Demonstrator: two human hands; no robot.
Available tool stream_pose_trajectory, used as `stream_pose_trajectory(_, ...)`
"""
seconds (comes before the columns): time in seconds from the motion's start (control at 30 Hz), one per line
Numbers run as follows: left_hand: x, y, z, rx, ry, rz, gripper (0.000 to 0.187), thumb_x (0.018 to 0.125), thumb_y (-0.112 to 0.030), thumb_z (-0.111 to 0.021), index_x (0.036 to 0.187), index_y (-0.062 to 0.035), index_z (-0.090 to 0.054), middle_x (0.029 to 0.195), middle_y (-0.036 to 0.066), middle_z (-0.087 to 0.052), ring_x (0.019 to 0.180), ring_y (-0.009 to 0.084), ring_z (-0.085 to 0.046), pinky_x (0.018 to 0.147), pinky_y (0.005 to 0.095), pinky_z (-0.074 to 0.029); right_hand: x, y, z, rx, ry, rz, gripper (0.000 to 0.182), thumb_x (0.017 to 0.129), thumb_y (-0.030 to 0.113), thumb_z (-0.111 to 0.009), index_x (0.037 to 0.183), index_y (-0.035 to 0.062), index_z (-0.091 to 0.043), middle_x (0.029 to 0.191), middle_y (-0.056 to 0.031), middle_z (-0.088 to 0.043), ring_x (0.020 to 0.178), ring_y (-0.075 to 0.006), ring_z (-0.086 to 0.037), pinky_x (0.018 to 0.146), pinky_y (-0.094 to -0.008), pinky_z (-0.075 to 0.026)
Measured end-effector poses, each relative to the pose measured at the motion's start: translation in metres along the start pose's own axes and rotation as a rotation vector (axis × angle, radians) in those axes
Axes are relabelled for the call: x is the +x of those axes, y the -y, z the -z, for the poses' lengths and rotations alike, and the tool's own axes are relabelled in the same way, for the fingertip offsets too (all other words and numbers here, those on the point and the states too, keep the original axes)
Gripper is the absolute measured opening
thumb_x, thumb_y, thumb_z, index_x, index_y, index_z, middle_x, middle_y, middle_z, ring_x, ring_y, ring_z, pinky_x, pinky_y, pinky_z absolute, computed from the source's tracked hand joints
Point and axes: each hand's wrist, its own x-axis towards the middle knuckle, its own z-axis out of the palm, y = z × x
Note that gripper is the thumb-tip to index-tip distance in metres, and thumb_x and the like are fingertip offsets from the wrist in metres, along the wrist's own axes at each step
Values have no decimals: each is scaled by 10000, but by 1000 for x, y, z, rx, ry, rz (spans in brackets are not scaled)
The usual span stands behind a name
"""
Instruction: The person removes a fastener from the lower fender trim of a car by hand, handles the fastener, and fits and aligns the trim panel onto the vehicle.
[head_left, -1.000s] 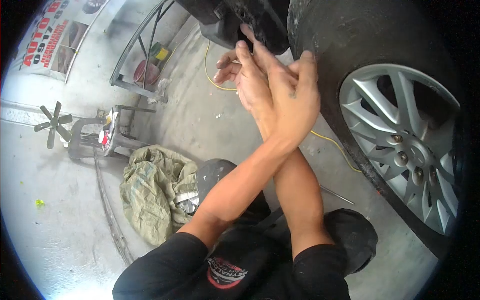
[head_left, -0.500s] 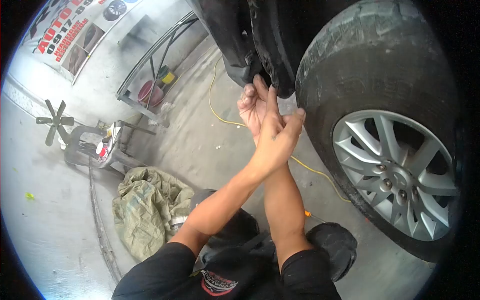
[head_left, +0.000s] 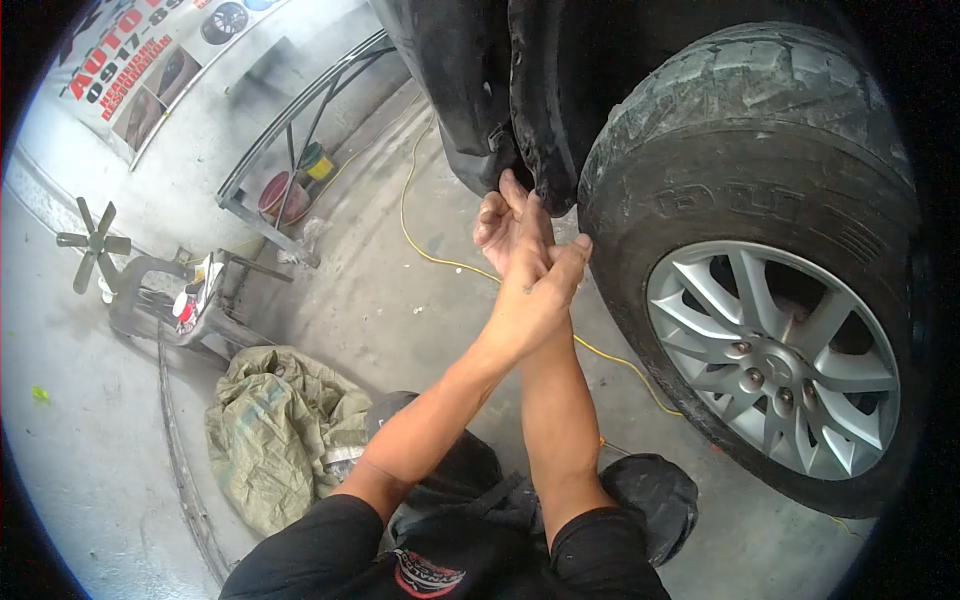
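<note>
My forearms cross below a dark wheel-arch panel (head_left: 545, 150), left over right. My left hand (head_left: 535, 288) lies over the right wrist and palm, its fingers stretched up to the panel's lower edge and its thumb apart toward the tire. My right hand (head_left: 497, 228) is behind it, palm toward me. Its fingers are partly curled, and one fingertip reaches into the gap beside the dark lower body corner (head_left: 470, 165). What those fingertips hold, if anything, is hidden. Just right of my hands stands the tire (head_left: 690, 160) with its silver alloy wheel (head_left: 725, 345).
A yellow cord (head_left: 425, 245) runs along the concrete floor behind my arms. At left are a crumpled olive cover (head_left: 265, 440), a dark chair (head_left: 215, 320) with items on it, and a fan (head_left: 95, 245). A metal frame (head_left: 290, 130) stands beside a reddish bucket (head_left: 283, 198).
My view has shifted slightly, so the wheel and background sit a little lower and farther left. My hands keep nearly the same pose at the panel's lower edge.
</note>
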Motion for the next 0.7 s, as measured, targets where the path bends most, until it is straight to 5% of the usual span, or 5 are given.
stream_pose_trajectory(0.13,1,-5,3,-143,55,116,744,918,-165,-558,1523,82,-202,1268,75,-392,1143,168,-412,1006,282,-301,1,3,1,74,-85,-121,463,1030,435,-504,685,147,-614,662,-12,-638,575,-150,-616,547,-287,-521)
stream_pose_trajectory(0.23,1,-30,-14,14,-169,67,758,932,-161,-567,1471,181,-158,895,24,-450,789,112,-477,734,235,-376,1,2,1,61,-69,-90,440,1031,432,-505,715,145,-614,662,-17,-635,593,-157,-619,558,-301,-523)
stream_pose_trajectory(0.3,1,-29,-15,-47,-157,75,744,938,-145,-560,1465,189,-155,876,16,-456,709,82,-485,658,216,-391,3,1,5,-2,-33,-97,422,1032,432,-502,740,149,-614,672,-22,-637,604,-167,-622,569,-315,-526)
stream_pose_trajectory(0.4,2,-1,6,-354,122,165,693,940,-105,-534,1508,100,-195,1187,40,-412,883,62,-467,762,213,-383,0,0,-1,-32,2,-35,408,1036,439,-486,777,152,-616,695,-30,-642,617,-186,-626,586,-338,-532)
stream_pose_trajectory(0.7,-4,-4,10,-173,140,-1,762,944,-155,-542,1490,168,-121,957,17,-477,816,103,-489,788,233,-391,-8,-2,-30,17,-28,62,306,1022,396,-535,848,163,-629,735,-33,-655,626,-197,-631,589,-347,-530)
